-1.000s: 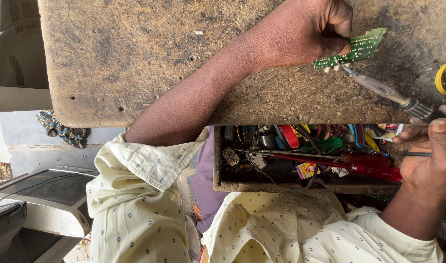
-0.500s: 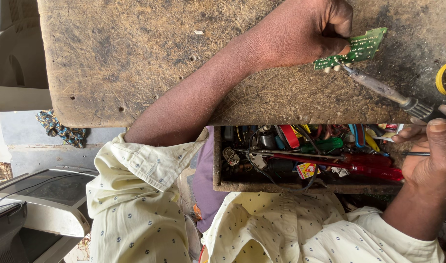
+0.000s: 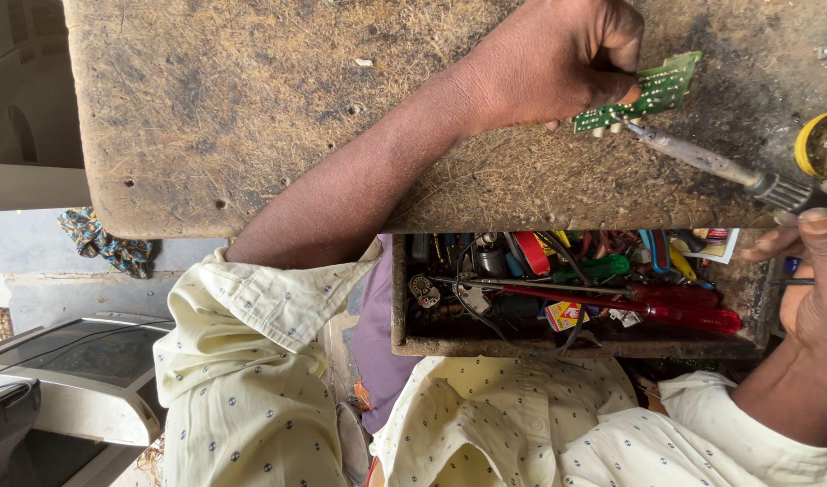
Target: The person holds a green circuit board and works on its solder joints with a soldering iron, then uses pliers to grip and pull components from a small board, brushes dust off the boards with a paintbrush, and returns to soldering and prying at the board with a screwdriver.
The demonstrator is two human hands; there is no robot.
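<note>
**Board pinned for the iron**

Head view: the left hand (image 3: pixel 558 63) lay in the upper middle of the frame, its forearm stretched across the worn wooden bench (image 3: pixel 251 117). Its fingers (image 3: pixel 623 41) were curled together and clamped on the near end of a small green board (image 3: pixel 648 90), thumb pressing from the side, so that the board stood tilted on edge at the upper right rather than lying flat. That hold seemed meant to keep the solder side exposed and steady.

The right hand (image 3: pixel 815 271) sat at the right edge of the frame, partly cut off. Its fingers (image 3: pixel 806 221) were closed around the dark handle of a soldering iron (image 3: pixel 711 162), whose metal shaft slanted up and left until the tip touched the lower edge of the board. The long slant kept the hand well clear of the hot end.

Just beyond the handle, at the far right, stood a small yellow-rimmed tin (image 3: pixel 819 144). Below the bench edge an open drawer (image 3: pixel 404 298) held a jumble of wires, parts and a red screwdriver (image 3: pixel 675 311), close under the working hands.
</note>
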